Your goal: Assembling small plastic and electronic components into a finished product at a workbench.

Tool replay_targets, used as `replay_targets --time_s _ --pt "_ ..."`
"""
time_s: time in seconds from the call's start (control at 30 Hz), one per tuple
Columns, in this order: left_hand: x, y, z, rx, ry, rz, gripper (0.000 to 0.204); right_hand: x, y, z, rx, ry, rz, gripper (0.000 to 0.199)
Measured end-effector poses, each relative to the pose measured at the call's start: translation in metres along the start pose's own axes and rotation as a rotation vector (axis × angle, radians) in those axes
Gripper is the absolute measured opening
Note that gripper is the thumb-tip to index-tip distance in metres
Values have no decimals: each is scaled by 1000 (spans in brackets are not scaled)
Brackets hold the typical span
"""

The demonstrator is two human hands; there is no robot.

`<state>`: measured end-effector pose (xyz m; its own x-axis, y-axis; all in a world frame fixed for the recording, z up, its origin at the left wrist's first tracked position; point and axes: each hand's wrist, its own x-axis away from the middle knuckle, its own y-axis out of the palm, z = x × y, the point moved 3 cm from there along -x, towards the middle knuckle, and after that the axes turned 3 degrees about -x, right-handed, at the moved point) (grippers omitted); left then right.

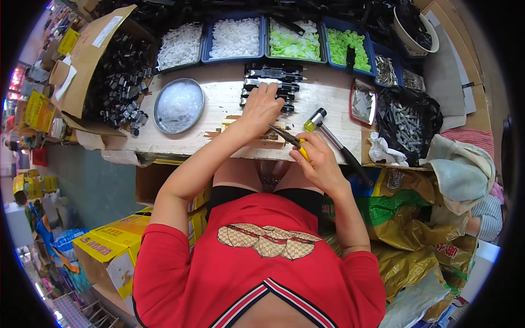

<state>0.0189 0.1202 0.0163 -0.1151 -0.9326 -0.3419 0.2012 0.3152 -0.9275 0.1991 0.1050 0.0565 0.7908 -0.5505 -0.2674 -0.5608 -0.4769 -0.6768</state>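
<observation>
My left hand [262, 109] reaches over a row of black-and-silver clip-like parts [273, 72] on the bench. Its fingers are bent down round one of them, and its palm side is hidden. In my right hand [318, 161] is a pair of long-nosed pliers [290, 138] with yellow grips, their jaws pointing left toward my left wrist. Under that wrist lies a small wooden block [268, 144], partly covered by my forearm. Right of the parts rests a hammer [334, 139] with a yellowish clear face and a black handle that overhangs the front edge.
Blue trays hold white pieces [235, 38] and green pieces [348, 48] along the back. A round metal dish [179, 105] stands left, beside a carton of black metal parts [123, 82]. To the right are a small red-rimmed tray [363, 101] and a black bag of grey pieces [407, 126].
</observation>
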Motion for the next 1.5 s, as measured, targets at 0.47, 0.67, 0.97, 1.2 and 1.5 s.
replay_targets --time_s 0.47,0.67,0.97,1.2,1.5 --pt "78 -75 -24 1543 -805 267 25 -33 23 -8 -89 0 30 23" --pt "96 -70 -5 1215 -662 242 27 -42 28 -22 -92 -39 -26 23" --pt "90 -79 8 637 -435 378 20 -36 33 -24 -60 -12 -113 21" --pt "106 -67 -9 2034 -746 -238 20 -30 28 -25 11 -84 -263 16" --pt "160 -85 -25 1786 -750 -308 25 -31 59 -39 -17 -198 -296 22"
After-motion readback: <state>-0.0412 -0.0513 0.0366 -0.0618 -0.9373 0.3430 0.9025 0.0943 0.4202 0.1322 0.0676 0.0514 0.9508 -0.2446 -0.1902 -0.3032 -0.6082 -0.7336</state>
